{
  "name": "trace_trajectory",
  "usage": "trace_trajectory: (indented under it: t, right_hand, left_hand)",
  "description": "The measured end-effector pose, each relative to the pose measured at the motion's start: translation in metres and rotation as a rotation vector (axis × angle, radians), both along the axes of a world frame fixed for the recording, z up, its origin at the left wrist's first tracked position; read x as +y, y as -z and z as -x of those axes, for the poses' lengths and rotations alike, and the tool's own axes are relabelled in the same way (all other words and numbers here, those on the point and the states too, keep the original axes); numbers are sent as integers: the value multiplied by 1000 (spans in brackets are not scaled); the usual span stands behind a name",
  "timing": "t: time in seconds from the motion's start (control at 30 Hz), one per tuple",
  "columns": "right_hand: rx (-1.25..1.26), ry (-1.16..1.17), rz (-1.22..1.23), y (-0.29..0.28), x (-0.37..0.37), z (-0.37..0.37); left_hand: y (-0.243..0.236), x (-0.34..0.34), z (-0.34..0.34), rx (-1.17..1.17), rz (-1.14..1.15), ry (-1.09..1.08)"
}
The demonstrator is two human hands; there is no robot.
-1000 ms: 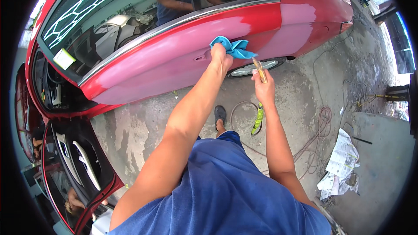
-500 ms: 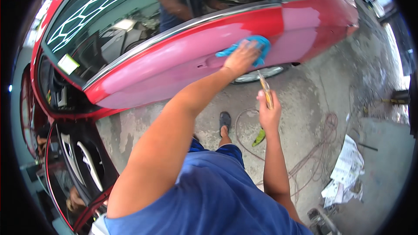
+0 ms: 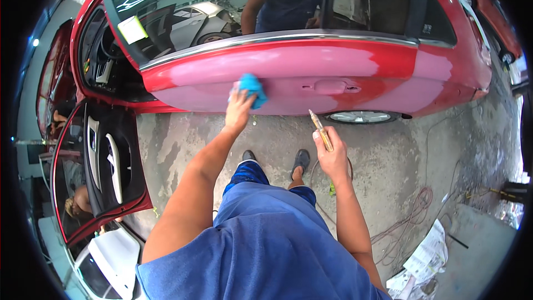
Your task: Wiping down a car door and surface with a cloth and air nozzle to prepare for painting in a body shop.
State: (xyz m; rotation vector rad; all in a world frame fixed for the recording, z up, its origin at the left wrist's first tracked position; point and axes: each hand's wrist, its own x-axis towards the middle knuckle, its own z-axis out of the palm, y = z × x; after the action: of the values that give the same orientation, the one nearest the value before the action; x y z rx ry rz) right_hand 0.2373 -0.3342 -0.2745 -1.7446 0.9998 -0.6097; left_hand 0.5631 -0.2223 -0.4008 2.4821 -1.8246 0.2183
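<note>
Far left, open front door (image 3: 102, 205) with dark inner trim, swung out from the red car; an elbow has room beside it, but watch its edge. Next, rear door panel (image 3: 194, 100), red with dull pink patches, spanning the middle of the view. Left hand (image 3: 237, 110) is up at it, fingers spread over a bunched blue cloth (image 3: 253, 90), which looks to be against the pink area, left of the recessed handle (image 3: 329, 86). Step reads as wiping. To do it well: flat palm, even light pressure, overlapping strokes, cloth refolded to a clean face (a bunched edge likely leaves streaks), extra care round the handle recess.

Right of that, a slim pointed tool (image 3: 322, 134) with a yellowish shaft, gripped in a narrow, closed hold by the right hand (image 3: 333, 153). Tip aims toward the panel's lower edge; contact, cannot tell. Best kept clear of the surface during strokes, since it could scratch. Beyond: rear wheel (image 3: 363, 116), then coiled hose (image 3: 419, 208) on the floor, a trip risk if stepping right.
</note>
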Motion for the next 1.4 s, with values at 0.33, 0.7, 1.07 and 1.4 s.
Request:
trace_trajectory:
  t: [0.33,0.7,1.07,1.4]
  right_hand:
    - [-22,-170,28,-14,20,-69]
    - [117,-407,6,-15,108,-185]
    - [186,-206,52,-63,166,-294]
    - [161,-160,121,-71,210,-276]
  left_hand:
    - [4,-110,77,1135,1116,-846]
    - [-11,78,-273,704,1468,-1251]
    - [-46,59,-158,857,1059,-668]
    - [-41,122,-291,485,1146,-891]
